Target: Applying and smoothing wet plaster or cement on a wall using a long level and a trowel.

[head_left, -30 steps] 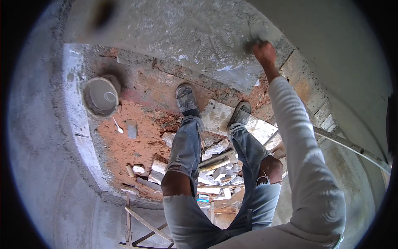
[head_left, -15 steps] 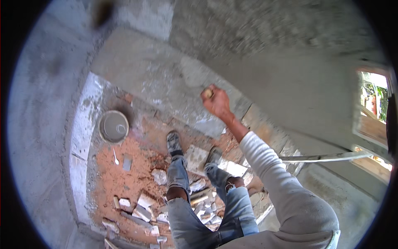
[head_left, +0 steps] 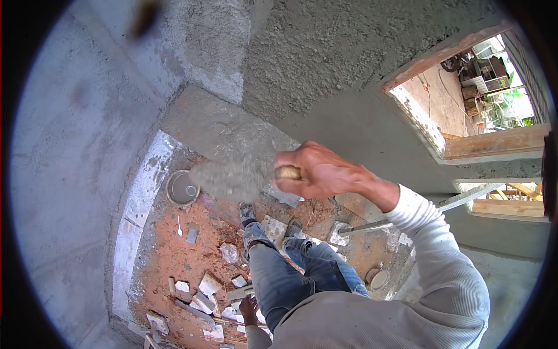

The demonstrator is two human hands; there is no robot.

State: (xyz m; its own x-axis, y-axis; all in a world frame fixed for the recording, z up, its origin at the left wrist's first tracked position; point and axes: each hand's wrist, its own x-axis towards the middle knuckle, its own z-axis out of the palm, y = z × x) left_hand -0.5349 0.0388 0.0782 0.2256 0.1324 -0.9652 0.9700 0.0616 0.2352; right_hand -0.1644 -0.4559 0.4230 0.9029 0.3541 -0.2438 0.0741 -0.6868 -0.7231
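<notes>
My right hand [head_left: 317, 173] is closed around the short pale handle [head_left: 288, 173] of a trowel. Wet grey mortar [head_left: 232, 177] is heaped at the trowel's far end, blurred by motion, and its blade is hidden beneath. Behind it lies a grey slab [head_left: 195, 113] smeared with mortar, set against the wall. Low by my left leg hangs my left hand [head_left: 249, 309], seen small, with its fingers loosely apart and nothing visible in them.
A round bucket [head_left: 183, 189] of greyish liquid stands at the left, near a white spoon [head_left: 179, 227]. Broken blocks [head_left: 209, 285] litter the reddish floor around my feet. A long straight bar [head_left: 372, 227] slants at right, below a window opening [head_left: 465, 99] in the rough plastered wall [head_left: 314, 52].
My right hand has risen nearer and now shows the mortar heaped in front of it. My view has shifted, bringing more of the window and my left hand into sight.
</notes>
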